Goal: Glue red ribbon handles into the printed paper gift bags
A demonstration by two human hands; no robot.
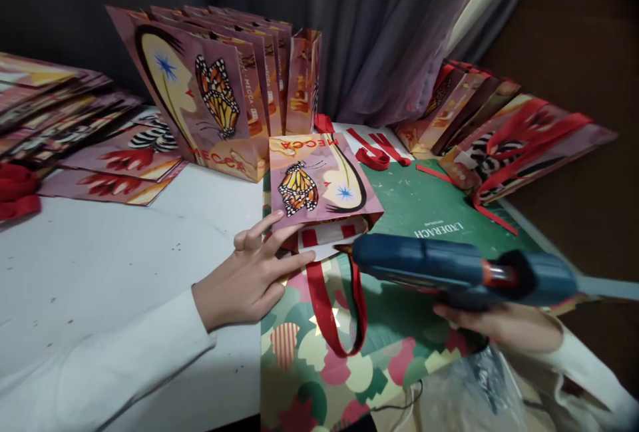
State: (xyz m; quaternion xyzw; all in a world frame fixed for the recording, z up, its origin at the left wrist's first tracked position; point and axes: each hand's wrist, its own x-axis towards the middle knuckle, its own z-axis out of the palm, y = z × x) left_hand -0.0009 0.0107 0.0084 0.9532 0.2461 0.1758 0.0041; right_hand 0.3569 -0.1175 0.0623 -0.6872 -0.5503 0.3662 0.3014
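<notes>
A paper gift bag (319, 179) with a butterfly print lies flat, its mouth facing me. Stretched and apart, the fingers of my left hand (254, 265) rest on the bag's left edge and on the white flap (327, 237) at its mouth. From that mouth a red ribbon handle (324, 319) loops toward me. My right hand (492, 325) is closed around the grip of a blue glue gun (424, 260). The gun's nozzle points left and sits at the white flap; whether it touches cannot be made out. A glue stick (606, 287) extends from its back end.
Under the bag is a green printed board (429, 206) on the white table (124, 272). Finished-looking bags (214, 92) stand behind, with more bags (519, 146) at right. Flat bags (120, 159) and red ribbon (17, 192) lie left; ribbon pieces (374, 156) lie behind the bag.
</notes>
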